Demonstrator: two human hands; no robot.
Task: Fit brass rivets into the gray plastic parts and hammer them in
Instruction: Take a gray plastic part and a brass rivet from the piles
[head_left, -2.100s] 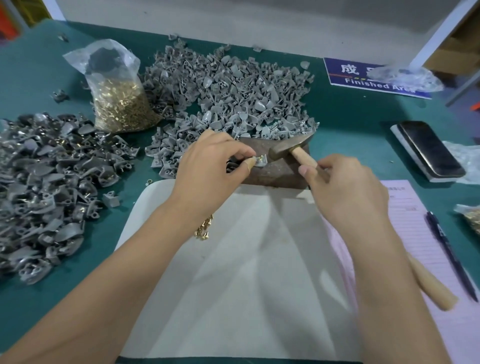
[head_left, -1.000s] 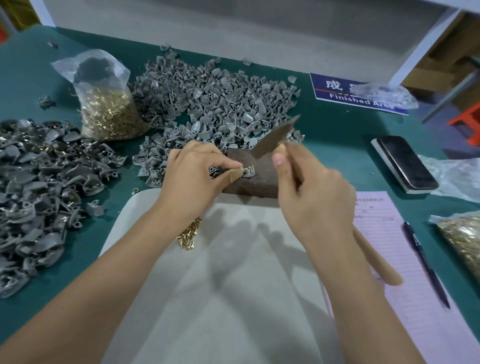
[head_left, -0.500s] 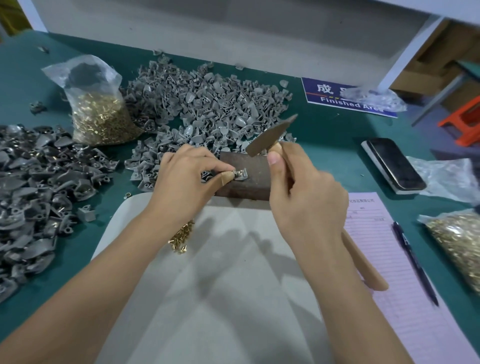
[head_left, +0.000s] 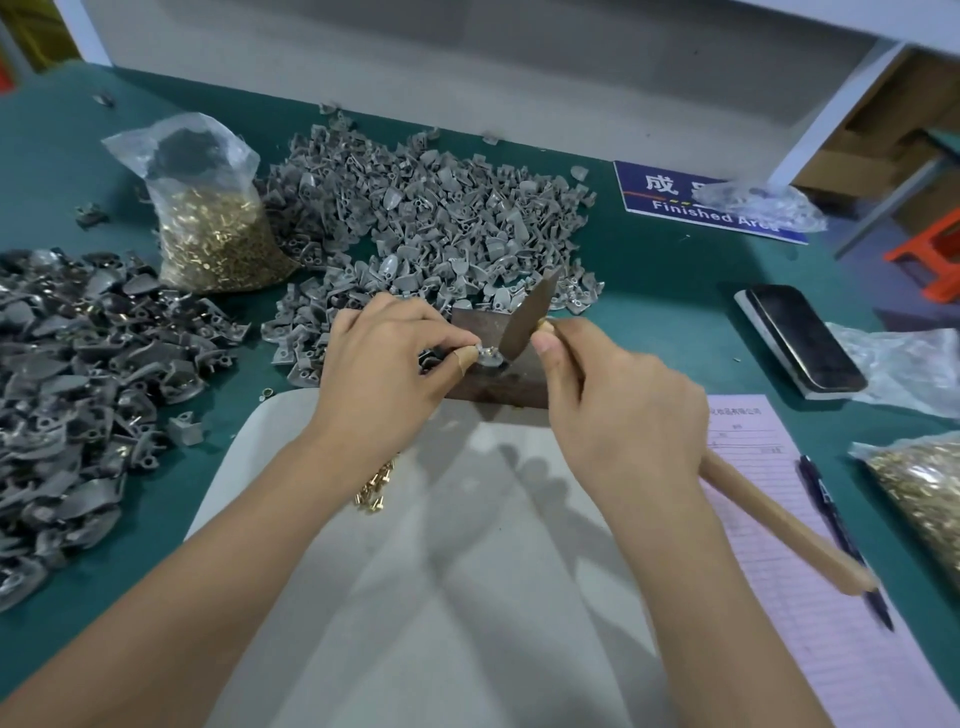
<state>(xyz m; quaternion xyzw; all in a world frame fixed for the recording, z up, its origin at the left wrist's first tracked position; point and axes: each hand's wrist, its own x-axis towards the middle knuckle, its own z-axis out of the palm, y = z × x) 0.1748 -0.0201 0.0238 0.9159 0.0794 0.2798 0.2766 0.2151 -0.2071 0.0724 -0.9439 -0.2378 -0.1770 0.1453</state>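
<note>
Your right hand (head_left: 623, 410) grips the hammer (head_left: 524, 319) near its head, which has swung down from its raised position half a second ago and now blurs against the gray plastic part (head_left: 488, 356). The blow looks to be seating the rivet. Your left hand (head_left: 384, 369) pinches that part on the brown block (head_left: 498, 387), at the far edge of the white mat (head_left: 441, 597); the part is too small and blurred to tell which way it points. The hammer's long axis runs from near right, by the pink form (head_left: 810, 519), to far left. The unworked parts pile (head_left: 431, 223) lies beyond the block, a rivet bag (head_left: 208, 228) to its left.
</note>
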